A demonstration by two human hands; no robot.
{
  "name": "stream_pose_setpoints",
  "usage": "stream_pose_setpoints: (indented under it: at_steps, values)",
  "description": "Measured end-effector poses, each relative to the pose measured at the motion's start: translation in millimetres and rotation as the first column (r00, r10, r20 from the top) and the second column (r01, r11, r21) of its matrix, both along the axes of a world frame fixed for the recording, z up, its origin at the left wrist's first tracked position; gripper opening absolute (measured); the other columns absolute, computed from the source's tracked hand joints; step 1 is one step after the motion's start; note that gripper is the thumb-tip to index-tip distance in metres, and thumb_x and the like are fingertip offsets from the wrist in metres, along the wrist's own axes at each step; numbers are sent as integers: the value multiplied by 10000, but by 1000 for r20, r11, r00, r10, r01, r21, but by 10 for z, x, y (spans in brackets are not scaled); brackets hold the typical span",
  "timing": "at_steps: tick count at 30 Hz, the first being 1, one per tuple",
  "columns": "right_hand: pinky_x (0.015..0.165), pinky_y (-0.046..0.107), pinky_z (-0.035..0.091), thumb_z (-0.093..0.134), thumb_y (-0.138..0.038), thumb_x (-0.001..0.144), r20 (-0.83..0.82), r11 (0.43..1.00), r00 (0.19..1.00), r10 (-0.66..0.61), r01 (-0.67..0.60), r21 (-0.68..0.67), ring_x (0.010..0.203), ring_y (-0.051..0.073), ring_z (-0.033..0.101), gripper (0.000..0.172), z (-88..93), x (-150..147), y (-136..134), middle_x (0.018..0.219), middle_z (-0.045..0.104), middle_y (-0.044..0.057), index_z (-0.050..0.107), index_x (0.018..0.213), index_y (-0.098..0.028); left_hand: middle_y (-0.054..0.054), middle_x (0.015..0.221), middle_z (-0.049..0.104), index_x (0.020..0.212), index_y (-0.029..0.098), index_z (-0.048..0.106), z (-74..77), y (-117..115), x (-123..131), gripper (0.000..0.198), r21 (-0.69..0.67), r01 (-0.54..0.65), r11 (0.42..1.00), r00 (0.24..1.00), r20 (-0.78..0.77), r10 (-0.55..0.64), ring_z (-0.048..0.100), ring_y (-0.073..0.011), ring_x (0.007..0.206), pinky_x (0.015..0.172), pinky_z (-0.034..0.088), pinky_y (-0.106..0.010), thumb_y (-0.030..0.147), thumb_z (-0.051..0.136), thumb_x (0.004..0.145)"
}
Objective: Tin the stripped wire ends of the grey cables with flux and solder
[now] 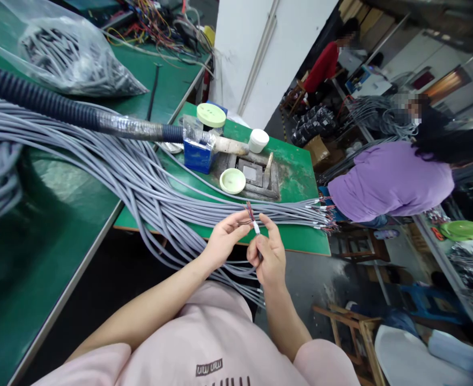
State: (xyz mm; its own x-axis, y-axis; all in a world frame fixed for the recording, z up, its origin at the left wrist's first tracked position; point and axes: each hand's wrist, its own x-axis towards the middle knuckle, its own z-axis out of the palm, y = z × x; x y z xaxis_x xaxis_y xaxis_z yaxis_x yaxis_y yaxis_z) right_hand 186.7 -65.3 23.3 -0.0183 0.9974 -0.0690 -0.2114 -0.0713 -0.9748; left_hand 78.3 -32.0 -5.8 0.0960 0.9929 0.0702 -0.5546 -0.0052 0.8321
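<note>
Pink cloth shirt (204, 332) nearest; green tabletop (296, 166) beyond, grey floor (301, 284) and two people (393, 182) right; right hand (272, 260) closed on one white-sleeved grey cable (256, 228), left hand (226, 237) half-curled at its thin coloured wires (250, 209), hold unclear

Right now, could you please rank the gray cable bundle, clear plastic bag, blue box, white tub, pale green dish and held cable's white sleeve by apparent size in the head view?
Largest first:
Gray cable bundle
Clear plastic bag
Blue box
White tub, pale green dish: too alike to rank
Held cable's white sleeve
</note>
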Motion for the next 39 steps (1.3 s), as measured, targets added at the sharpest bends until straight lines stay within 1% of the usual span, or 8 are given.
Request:
stream_pose_setpoints:
  at_steps: [4, 11, 16, 19, 25, 32, 36, 39]
  values:
    - [355, 179, 303, 596, -420, 855, 75, 997, 994, 83, -81, -17, 368, 80, 404, 505, -25, 52, -14, 508, 538, -86, 440, 1309, -265, -33, 676, 684, 975, 154, 717, 10, -66, 7, 387, -109, 299, 948, 944, 178, -277, 541, -106, 432, 509, 491, -279, 489, 672, 785]
    - [614, 261, 497, 592, -348, 860, 506, 967, 862, -42, -92, 237, 680, 136, 600, 186, 167, 345, 120, 718, 608, 6, 723, 889, -218, -61, 744, 705, 750, 111, 740, 49, -141, -56, 350, -81, 338, 938, 941, 36, -336, 632, -152, 756, 820, 477, -272, 459, 705, 772]
    - [488, 242, 423, 626, -316, 837, 589, 953, 808, 8, -185, 240, 594, 108, 536, 141, 240, 270, 172, 767, 569, 7, 736, 820, -230, -46, 673, 682, 687, 110, 719, 34, -192, -24, 385, -83, 444, 892, 896, 55, -441, 596, -137, 677, 715, 467, -255, 493, 733, 725]
    - [566, 252, 437, 603, -287, 856, 612, 943, 791, -7, -199, 268, 636, 114, 541, 184, 262, 214, 186, 716, 552, -4, 722, 731, -221, -46, 654, 673, 676, 105, 714, 28, -202, -17, 412, -109, 463, 879, 886, 66, -459, 577, -124, 650, 676, 452, -243, 515, 749, 696]
    - [605, 260, 405, 572, -238, 870, 555, 934, 829, -62, -148, 326, 639, 112, 518, 245, 239, 206, 208, 646, 524, -15, 726, 681, -217, -19, 635, 656, 705, 112, 707, 37, -213, -24, 412, -151, 490, 858, 871, 104, -479, 552, -97, 610, 642, 425, -225, 496, 816, 604]
    - [612, 279, 377, 605, -206, 816, 288, 932, 937, -199, 90, 351, 645, 126, 509, 209, 98, 201, 366, 631, 551, -8, 724, 644, -212, -15, 635, 658, 784, 119, 717, 79, -192, -65, 389, -182, 457, 871, 889, 90, -448, 552, -94, 600, 626, 412, -221, 461, 812, 623]
    - [566, 274, 341, 605, -213, 781, 135, 878, 926, -351, 276, 391, 571, 113, 439, 202, 157, 321, 499, 575, 490, -20, 703, 604, -200, -29, 636, 663, 755, 116, 718, 49, -193, -87, 397, -201, 463, 863, 886, 73, -458, 548, -101, 603, 633, 414, -227, 475, 811, 615]
    - [580, 279, 354, 613, -223, 787, 252, 892, 918, -307, 184, 413, 584, 121, 455, 191, 244, 452, 500, 580, 514, -16, 711, 625, -203, -34, 641, 663, 768, 115, 719, -38, -190, -89, 399, -202, 449, 870, 893, 70, -445, 538, -102, 600, 627, 410, -229, 484, 796, 637]
